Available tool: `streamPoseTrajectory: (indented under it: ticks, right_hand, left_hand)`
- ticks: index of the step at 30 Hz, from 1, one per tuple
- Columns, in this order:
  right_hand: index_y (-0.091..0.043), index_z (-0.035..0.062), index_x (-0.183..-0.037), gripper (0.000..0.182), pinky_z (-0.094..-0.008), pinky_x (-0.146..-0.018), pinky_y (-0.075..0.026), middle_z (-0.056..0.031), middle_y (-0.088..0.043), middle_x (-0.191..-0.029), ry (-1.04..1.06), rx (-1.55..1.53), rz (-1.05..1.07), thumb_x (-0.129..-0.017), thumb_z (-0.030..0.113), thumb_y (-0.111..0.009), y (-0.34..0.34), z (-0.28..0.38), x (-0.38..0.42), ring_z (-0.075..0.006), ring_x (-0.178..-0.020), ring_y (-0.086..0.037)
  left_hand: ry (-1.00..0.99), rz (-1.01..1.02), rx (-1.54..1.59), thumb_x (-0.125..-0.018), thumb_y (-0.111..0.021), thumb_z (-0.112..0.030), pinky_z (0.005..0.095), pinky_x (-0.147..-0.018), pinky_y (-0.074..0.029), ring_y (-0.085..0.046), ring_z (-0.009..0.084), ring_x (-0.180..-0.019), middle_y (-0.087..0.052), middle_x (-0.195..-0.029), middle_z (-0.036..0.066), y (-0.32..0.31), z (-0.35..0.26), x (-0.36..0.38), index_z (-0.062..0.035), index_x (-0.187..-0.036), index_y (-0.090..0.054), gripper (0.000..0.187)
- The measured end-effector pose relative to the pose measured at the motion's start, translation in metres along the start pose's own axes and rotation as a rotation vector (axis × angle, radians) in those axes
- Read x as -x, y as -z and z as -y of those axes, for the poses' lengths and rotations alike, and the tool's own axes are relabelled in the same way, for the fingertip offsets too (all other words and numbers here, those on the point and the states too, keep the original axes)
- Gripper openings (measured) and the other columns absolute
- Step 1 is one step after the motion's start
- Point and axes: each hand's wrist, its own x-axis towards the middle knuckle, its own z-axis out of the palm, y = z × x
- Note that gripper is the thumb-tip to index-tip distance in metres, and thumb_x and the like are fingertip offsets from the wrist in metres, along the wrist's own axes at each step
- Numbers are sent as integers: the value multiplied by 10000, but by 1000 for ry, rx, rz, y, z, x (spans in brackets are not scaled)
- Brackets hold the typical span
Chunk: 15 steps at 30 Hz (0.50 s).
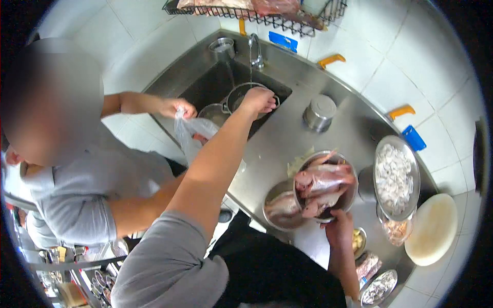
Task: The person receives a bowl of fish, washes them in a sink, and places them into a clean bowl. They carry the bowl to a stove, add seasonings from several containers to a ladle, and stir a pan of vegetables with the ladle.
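Note:
My left hand (260, 99) is closed above the pot (237, 97) in the sink, beside the thin stream of water from the faucet (255, 51). Whether its fingers hold anything is hidden. With my right hand (339, 228) I grip the near rim of a metal bowl (351, 200). Several pinkish whole fish (326, 182) lie in that bowl. It overlaps a second metal bowl (267, 208), which also has fish (285, 204) in it.
At the left a co-worker holds a clear plastic bag (190, 133) by the sink. A metal container (321, 110) stands on the counter (272, 154). Rightward are a tray of pale pieces (394, 177) and a round white board (431, 229). A wire rack (267, 19) hangs above.

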Motion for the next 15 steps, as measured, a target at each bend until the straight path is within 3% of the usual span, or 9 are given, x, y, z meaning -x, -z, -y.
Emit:
streamPoseTrajectory:
  ticks: [1,4,6,8,10,11,12,13,15]
  right_hand:
    - [-500,-73,-1085,311,-351,-420,-484,-169,-615,-890,-7,-1,-10,-790,24,-503,-14,3,0,-286,-637,-629]
    - [-507,-72,-1071,301,-348,-418,-489,-168,-619,-877,-16,-31,-50,-783,14,-500,-30,-11,-10,-284,-602,-621]
    - [-502,-73,-1085,325,-374,-490,-523,-181,-616,-941,-44,5,-31,-768,-1,-495,-42,-13,-15,-297,-696,-640]
    - [-488,-58,-1124,371,-408,-473,-556,-185,-606,-970,-12,-76,-84,-755,-27,-506,-57,-20,-20,-323,-707,-643]
    - [-485,-49,-1130,385,-410,-512,-572,-182,-607,-984,16,-94,-166,-746,-35,-509,-64,-33,-26,-320,-747,-649]
    - [-484,-47,-1135,392,-401,-540,-575,-182,-606,-1000,21,-88,-214,-743,-38,-506,-78,-32,-25,-320,-782,-652]
    - [-483,-45,-1139,399,-393,-567,-578,-182,-606,-1017,23,-81,-260,-741,-41,-502,-88,-32,-26,-321,-816,-654]
    - [-481,-41,-1164,429,-392,-675,-577,-184,-601,-1060,-68,-27,-223,-736,-45,-499,-78,-34,-25,-327,-907,-647]
    - [-479,-41,-1170,434,-393,-699,-569,-181,-600,-1064,-81,-38,-235,-736,-46,-501,-76,-38,-33,-325,-921,-642]
  left_hand:
    - [26,-13,170,-923,-567,-192,329,-663,-539,-663,225,-833,-650,-1006,129,13,1,-34,-11,-1117,-552,266]
    - [96,-179,119,-915,-569,-177,364,-680,-548,-662,257,-848,-646,-1006,139,47,8,-140,-20,-1108,-561,248]
    - [56,-188,134,-910,-572,-174,371,-709,-548,-662,258,-851,-646,-1012,147,64,18,-196,-18,-1124,-560,265]
    - [15,-189,151,-904,-576,-172,379,-738,-547,-662,259,-855,-647,-1019,156,91,46,-277,-17,-1140,-560,283]
    - [-505,-308,-1123,-873,-593,-256,408,-849,-526,-646,382,-966,-655,-1078,222,119,93,-376,52,-1064,-612,363]
    - [-513,-293,-1111,-873,-593,-256,408,-849,-526,-646,382,-966,-655,-1078,222,105,83,-368,52,-1064,-612,363]
    - [-391,-423,-816,-867,-597,-294,407,-915,-487,-608,395,-1048,-621,-1147,242,88,60,-332,60,-1120,-589,435]
    - [-261,-540,-522,-861,-601,-331,406,-981,-449,-571,409,-1129,-588,-1217,262,77,46,-313,68,-1177,-566,511]
    - [-328,-532,-611,-856,-608,-346,408,-989,-440,-560,395,-1152,-559,-1256,270,79,74,-353,58,-1219,-545,547]
